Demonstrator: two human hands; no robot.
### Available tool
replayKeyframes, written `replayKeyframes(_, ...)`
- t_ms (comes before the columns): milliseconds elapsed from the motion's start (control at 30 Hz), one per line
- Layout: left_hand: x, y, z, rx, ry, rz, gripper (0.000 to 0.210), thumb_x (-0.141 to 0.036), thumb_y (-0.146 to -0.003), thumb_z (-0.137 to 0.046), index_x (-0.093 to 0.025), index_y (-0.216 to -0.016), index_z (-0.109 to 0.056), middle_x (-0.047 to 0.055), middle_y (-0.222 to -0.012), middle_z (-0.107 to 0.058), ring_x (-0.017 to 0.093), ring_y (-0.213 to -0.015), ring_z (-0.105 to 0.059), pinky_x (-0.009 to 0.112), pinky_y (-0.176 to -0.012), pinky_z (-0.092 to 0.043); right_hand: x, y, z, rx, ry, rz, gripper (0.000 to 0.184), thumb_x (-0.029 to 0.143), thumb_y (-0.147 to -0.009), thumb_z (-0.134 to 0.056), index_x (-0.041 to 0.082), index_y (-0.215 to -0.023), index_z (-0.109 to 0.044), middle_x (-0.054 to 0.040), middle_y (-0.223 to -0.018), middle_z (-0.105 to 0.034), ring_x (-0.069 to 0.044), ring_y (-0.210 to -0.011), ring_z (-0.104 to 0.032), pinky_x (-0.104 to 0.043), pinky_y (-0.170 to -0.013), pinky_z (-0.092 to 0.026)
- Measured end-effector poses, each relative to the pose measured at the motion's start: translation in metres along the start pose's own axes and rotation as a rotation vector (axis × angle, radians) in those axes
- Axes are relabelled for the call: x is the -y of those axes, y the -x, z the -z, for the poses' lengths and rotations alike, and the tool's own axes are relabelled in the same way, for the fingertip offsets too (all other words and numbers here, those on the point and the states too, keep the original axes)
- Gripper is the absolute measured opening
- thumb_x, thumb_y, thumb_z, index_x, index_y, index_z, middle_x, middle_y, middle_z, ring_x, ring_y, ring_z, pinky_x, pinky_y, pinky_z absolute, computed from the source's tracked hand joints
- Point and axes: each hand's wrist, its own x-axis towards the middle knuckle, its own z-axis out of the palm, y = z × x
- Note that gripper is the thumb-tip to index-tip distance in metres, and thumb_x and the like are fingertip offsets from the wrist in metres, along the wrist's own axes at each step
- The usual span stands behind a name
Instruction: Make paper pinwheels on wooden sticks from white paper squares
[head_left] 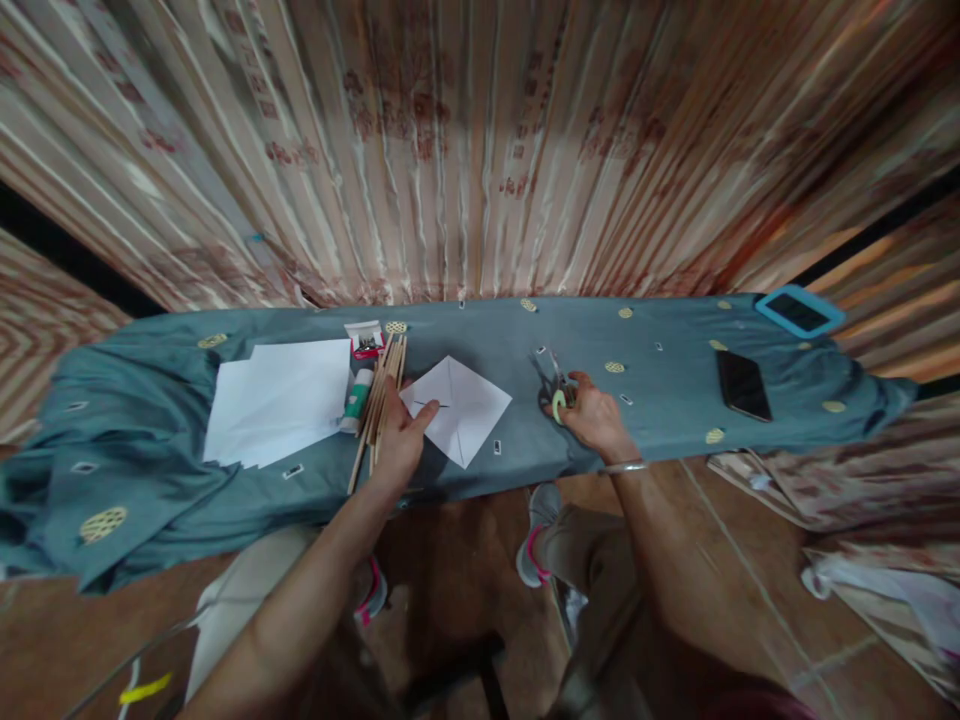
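Observation:
A square of white paper [469,405] lies turned like a diamond on the cloth, with dark lines or slits running in from its corners. My left hand [403,425] grips its left corner, the thumb on top and the fingers beneath. Over to the right, my right hand [592,412] has its fingers closed on a pair of scissors [559,392] with pale green handles. The blades point away from me, low over the cloth. Several thin wooden sticks [375,400] lie beside and partly behind my left hand.
A green and white glue stick [356,402] and a small red and white box [366,340] lie left of the sticks. Further left is a stack of white sheets [281,400]. A dark phone [744,385] and a blue-framed tablet [800,311] rest at the right. Curtains [465,150] hang behind.

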Motion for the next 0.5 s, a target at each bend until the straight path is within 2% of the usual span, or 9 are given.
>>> replayKeyframes(33,-0.001,0.004,0.003,-0.018,-0.136,-0.14,0.068,-0.011,-0.065,-0.077,-0.026,-0.127,-0.053,0.007,-0.142,-0.051,0.025,-0.143,-0.03,0.034,-0.114,-0.03,-0.002,0.0,0.0,-0.002,0.013,-0.007,0.063,0.035,-0.08,-0.063,0.008,-0.134,-0.044,-0.0173,-0.101,-0.073,-0.032,-0.098,-0.069,-0.031,-0.073,-0.046)
replayKeyframes(100,-0.004,0.011,0.009,0.042,-0.488,-0.408,0.071,-0.017,-0.066,-0.078,-0.024,-0.131,-0.052,0.01,-0.153,-0.037,0.027,-0.147,-0.018,0.038,-0.119,-0.016,-0.007,-0.001,0.0,-0.013,0.033,-0.024,0.065,0.037,-0.08,-0.063,0.007,-0.135,-0.043,-0.0182,-0.102,-0.073,-0.032,-0.099,-0.069,-0.031,-0.073,-0.046)
replayKeyframes(167,-0.004,0.018,0.014,0.168,-0.859,-0.569,0.068,-0.023,-0.074,-0.072,-0.022,-0.137,-0.047,0.012,-0.158,-0.024,0.029,-0.148,-0.01,0.046,-0.119,-0.004,-0.011,-0.001,-0.001,-0.035,0.052,-0.043,0.066,0.039,-0.08,-0.064,0.007,-0.134,-0.043,-0.019,-0.103,-0.072,-0.032,-0.1,-0.069,-0.031,-0.073,-0.046)
replayKeyframes(200,-0.002,0.021,0.016,0.237,-1.027,-0.601,0.065,-0.024,-0.078,-0.067,-0.021,-0.139,-0.045,0.014,-0.159,-0.022,0.03,-0.148,-0.009,0.051,-0.118,-0.001,-0.013,0.0,-0.002,-0.047,0.06,-0.051,0.066,0.039,-0.08,-0.064,0.007,-0.134,-0.044,-0.0193,-0.103,-0.072,-0.033,-0.099,-0.069,-0.031,-0.073,-0.047)
replayKeyframes(267,0.004,0.026,0.017,0.408,-1.309,-0.573,0.056,-0.021,-0.084,-0.058,-0.018,-0.138,-0.046,0.016,-0.154,-0.033,0.032,-0.147,-0.016,0.058,-0.116,-0.001,-0.015,0.001,-0.005,-0.068,0.073,-0.063,0.065,0.041,-0.079,-0.065,0.008,-0.132,-0.045,-0.0196,-0.103,-0.072,-0.033,-0.099,-0.069,-0.032,-0.073,-0.047)
replayKeyframes(333,0.013,0.03,0.018,0.606,-1.503,-0.463,0.044,-0.02,-0.087,-0.053,-0.018,-0.131,-0.054,0.016,-0.144,-0.049,0.031,-0.142,-0.03,0.06,-0.115,-0.009,-0.016,0.005,-0.008,-0.084,0.08,-0.065,0.065,0.043,-0.079,-0.065,0.008,-0.131,-0.046,-0.0195,-0.102,-0.072,-0.033,-0.097,-0.069,-0.033,-0.074,-0.048)
replayKeyframes(400,0.02,0.033,0.018,0.655,-1.616,-0.435,0.039,-0.021,-0.088,-0.053,-0.017,-0.126,-0.058,0.016,-0.144,-0.049,0.032,-0.141,-0.033,0.062,-0.114,-0.013,-0.017,0.01,-0.012,-0.105,0.075,-0.055,0.064,0.042,-0.079,-0.064,0.009,-0.131,-0.046,-0.0187,-0.102,-0.073,-0.032,-0.097,-0.069,-0.034,-0.075,-0.049)
replayKeyframes(500,0.024,0.039,0.018,0.663,-1.64,-0.476,0.04,-0.023,-0.089,-0.053,-0.017,-0.128,-0.056,0.016,-0.144,-0.049,0.031,-0.141,-0.033,0.061,-0.115,-0.015,-0.022,0.018,-0.023,-0.155,0.048,-0.039,0.059,0.039,-0.08,-0.062,0.012,-0.13,-0.048,-0.0174,-0.107,-0.072,-0.03,-0.097,-0.069,-0.034,-0.078,-0.049)
